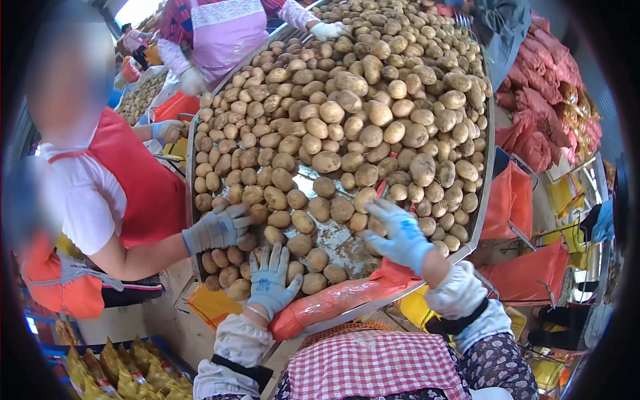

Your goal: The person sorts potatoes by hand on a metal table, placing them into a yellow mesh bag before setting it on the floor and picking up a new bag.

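A big heap of potatoes point(380, 112) covers a metal-rimmed sorting table point(481, 200). My left hand point(270, 281), in a light blue work glove, is open with fingers spread, at the near left edge beside several potatoes. To the right, my gloved right hand point(398, 237) reaches over the near edge with its fingers apart, touching or just beside a potato point(365, 199); its palm side is hidden. Between my hands, patches of wet, dirty table surface point(340, 243) show among loose potatoes. Red plastic-wrapped padding point(343, 300) runs along the near edge, under my wrists.
A co-worker in a red apron point(143, 177) stands at the left, one gloved hand point(219, 228) on potatoes close to my left hand. Another in a pink apron point(227, 37) works at the far side. Red bags point(510, 200) hang at the right; filled red sacks point(540, 100) are stacked behind.
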{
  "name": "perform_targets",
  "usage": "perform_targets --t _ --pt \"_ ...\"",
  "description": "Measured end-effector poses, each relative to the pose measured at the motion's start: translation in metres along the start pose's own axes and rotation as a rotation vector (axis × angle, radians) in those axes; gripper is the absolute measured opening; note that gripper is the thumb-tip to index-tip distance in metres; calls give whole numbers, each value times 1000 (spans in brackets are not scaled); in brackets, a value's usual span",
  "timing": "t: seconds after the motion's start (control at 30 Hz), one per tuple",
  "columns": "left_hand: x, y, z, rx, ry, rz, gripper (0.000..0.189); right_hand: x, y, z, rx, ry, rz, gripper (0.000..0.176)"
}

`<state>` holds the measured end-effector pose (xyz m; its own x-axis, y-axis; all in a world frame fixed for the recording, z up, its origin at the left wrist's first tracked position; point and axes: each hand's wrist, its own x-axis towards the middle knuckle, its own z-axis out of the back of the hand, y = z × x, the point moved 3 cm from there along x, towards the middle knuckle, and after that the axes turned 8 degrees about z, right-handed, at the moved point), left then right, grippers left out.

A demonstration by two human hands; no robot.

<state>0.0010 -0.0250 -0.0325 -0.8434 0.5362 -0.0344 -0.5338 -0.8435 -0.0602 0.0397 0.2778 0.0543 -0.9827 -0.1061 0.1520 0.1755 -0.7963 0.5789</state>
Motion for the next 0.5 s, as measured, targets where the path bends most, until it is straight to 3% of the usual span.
perform_targets --t 0.07,0.13,0.17,0.2,0.27,0.3,0.33,0.4,0.43,0.5 --pt "-12 18 6 -49 66 9 82 22 5 -42 -126 88 -84 61" --pt "-16 36 3 -61 13 167 79 35 2 -69 -380 59 -274 64" --pt "-15 42 8 -86 13 207 80 39 24 -70 -342 186 -341 65" --pt "-16 43 11 -103 10 203 80 32 30 -76 -358 189 -346 65" --pt "-23 46 16 -151 47 276 77 16 52 -96 -446 302 -52 60" --pt "-25 46 22 -164 29 285 72 12 52 -97 -271 436 -98 57" --pt "-23 44 28 -171 28 283 72 15 44 -93 -277 438 -101 57" --pt "-14 34 41 -284 -114 99 70 26 27 -89 99 305 -106 58" --pt "-8 28 34 -240 -124 32 71 25 29 -87 -126 -31 -154 58" --pt "-4 34 17 -209 -102 50 71 18 51 -106 -298 -22 -137 57"
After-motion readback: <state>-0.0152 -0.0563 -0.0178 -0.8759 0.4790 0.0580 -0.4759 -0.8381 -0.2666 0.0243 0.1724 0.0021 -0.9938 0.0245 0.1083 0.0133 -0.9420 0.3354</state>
